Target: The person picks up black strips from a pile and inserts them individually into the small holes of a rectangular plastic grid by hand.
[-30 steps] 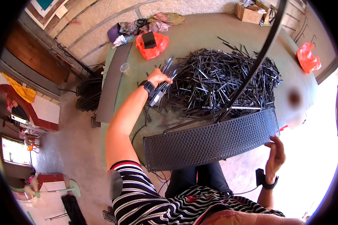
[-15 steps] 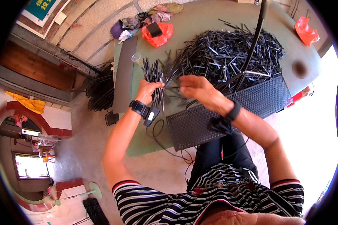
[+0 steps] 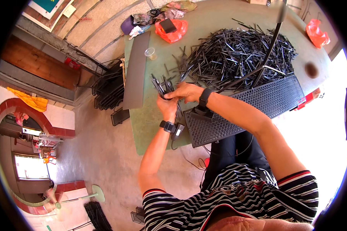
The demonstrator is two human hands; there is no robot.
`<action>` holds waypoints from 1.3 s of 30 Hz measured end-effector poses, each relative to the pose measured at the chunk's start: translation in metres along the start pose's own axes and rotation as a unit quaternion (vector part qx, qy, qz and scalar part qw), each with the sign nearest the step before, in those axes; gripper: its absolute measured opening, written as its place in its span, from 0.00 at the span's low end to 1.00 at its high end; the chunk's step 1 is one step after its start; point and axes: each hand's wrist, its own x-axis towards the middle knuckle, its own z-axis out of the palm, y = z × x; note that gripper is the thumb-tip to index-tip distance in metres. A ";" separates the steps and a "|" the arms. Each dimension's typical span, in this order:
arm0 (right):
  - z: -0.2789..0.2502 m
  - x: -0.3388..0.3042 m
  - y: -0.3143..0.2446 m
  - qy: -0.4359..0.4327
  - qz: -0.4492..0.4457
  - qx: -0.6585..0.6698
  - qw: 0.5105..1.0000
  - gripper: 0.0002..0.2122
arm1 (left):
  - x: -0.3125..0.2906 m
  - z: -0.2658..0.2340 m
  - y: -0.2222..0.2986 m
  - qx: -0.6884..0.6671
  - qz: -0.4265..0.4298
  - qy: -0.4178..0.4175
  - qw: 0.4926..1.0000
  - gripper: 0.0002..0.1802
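Observation:
My left hand [image 3: 167,107] is wrapped round a bundle of thin black strips [image 3: 160,85], whose ends fan out above the fist. Against that bundle my right hand [image 3: 187,91] is closed, with thumb and fingers pinching strips at its side; its fingertips are partly hidden. More strips stick out below, between the two hands. To the right of them spreads a large heap of loose black strips [image 3: 239,57] on the green table [image 3: 144,134]. A black perforated tray [image 3: 239,111] lies at the table's near edge, under my right forearm.
A black stand arm [image 3: 271,46] rises across the heap. Left of it are a grey board [image 3: 137,73], a clear plastic cup [image 3: 150,53] and a red plastic bag [image 3: 175,34] with a dark object on top. Black wire racks [image 3: 110,88] stand beside the table.
My right hand has come left and down to meet the bundle. The left hand, still holding the strips, has moved right and slightly down in the picture, and the view has shifted a little.

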 end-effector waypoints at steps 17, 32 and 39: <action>0.018 0.035 0.005 0.029 -0.072 0.097 0.992 0.20 | 0.006 -0.006 -0.027 0.118 0.037 -0.052 0.991 0.36; 0.021 0.033 -0.014 0.113 -0.037 -0.010 0.993 0.11 | 0.015 -0.005 -0.030 0.182 0.051 -0.082 0.979 0.47; 0.015 0.028 -0.022 0.137 -0.084 0.027 0.987 0.09 | 0.019 0.001 -0.032 0.140 0.060 -0.065 0.986 0.39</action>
